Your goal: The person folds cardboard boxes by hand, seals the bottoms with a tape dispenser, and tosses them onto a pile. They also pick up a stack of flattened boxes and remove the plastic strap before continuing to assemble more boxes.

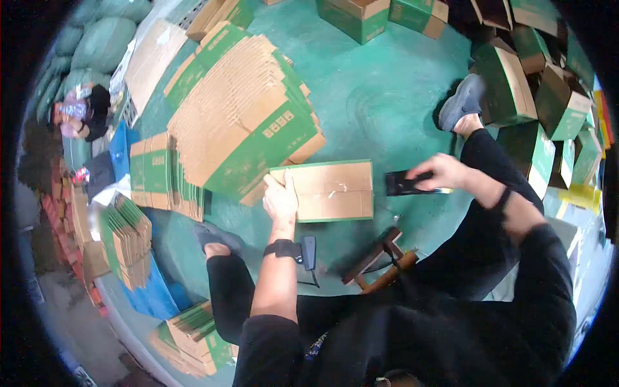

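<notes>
A brown cardboard box with green edges (332, 191) lies on the green floor between my feet, its taped seam facing up. My left hand (280, 198) grips its left end, thumb on the top face. Just off the box's right end, my right hand (442, 173) is closed round a black tool (405, 183), which looks like a tape dispenser. The tool and the box do not touch. A fanned stack of flattened green and brown cartons (238, 116) lies beyond my left hand.
Made-up boxes (506, 84) are piled at the right, others (353, 16) stand at the top. A wooden frame (380, 261) lies near my lap. More flat cartons (151, 171) are at the left, where another person (87, 113) is beside green sacks (106, 45).
</notes>
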The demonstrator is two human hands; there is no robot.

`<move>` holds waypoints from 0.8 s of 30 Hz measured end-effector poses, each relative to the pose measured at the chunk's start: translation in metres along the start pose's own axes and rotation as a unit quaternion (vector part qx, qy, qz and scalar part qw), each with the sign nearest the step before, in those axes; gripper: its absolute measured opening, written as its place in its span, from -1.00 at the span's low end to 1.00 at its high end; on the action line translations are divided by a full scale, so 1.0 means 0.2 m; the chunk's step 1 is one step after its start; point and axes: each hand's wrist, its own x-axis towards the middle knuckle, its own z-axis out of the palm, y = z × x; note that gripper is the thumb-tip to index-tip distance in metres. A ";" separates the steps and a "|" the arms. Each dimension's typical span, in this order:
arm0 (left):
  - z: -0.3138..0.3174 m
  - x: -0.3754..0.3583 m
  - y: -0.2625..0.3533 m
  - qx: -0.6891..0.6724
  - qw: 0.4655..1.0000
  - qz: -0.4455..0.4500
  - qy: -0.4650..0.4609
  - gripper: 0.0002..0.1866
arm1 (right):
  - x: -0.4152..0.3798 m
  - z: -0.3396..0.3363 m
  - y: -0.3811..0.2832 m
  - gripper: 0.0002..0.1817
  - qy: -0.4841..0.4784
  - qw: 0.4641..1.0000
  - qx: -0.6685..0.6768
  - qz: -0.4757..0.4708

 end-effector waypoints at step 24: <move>-1.52 0.42 1.61 -0.168 0.695 0.562 0.416 -0.47 | -0.36 -0.54 -0.49 -0.63 0.455 0.611 0.635 -0.125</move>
